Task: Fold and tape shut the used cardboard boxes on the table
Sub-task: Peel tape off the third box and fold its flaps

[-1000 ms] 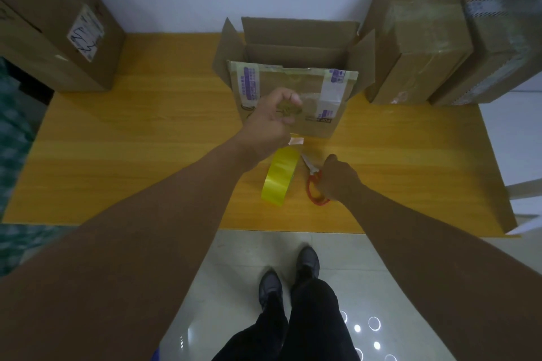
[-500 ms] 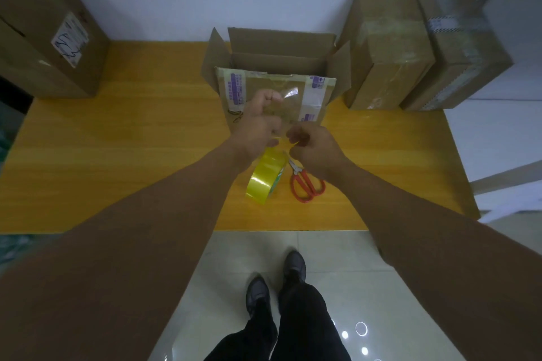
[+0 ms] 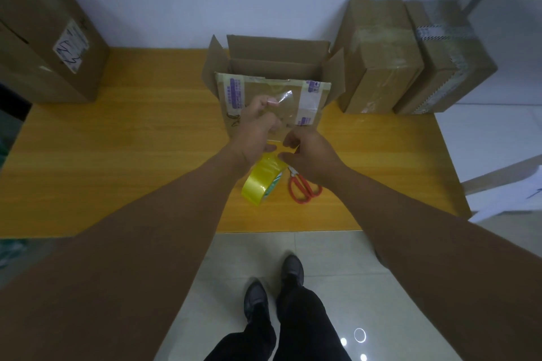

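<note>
An open cardboard box [image 3: 275, 67] stands mid-table with its flaps up; its near flap carries old tape and purple-printed labels. In front of that flap I hold a cut strip of clear tape [image 3: 283, 110]. My left hand [image 3: 258, 129] pinches its upper end, and my right hand [image 3: 308, 152] pinches its lower end. A yellow tape roll [image 3: 261, 183] stands on edge on the table below my hands. Red-handled scissors [image 3: 303, 187] lie just right of the roll.
Two taped-shut boxes [image 3: 378, 61] [image 3: 448, 67] lean at the back right of the wooden table [image 3: 117, 155]. A large box [image 3: 44, 38] with a white label stands at the back left. The table's near edge runs below the roll; my legs stand on tile.
My right hand left the scissors on the table and came up to take the lower end of the tape strip. The strip now stretches between both hands in front of the box flap.
</note>
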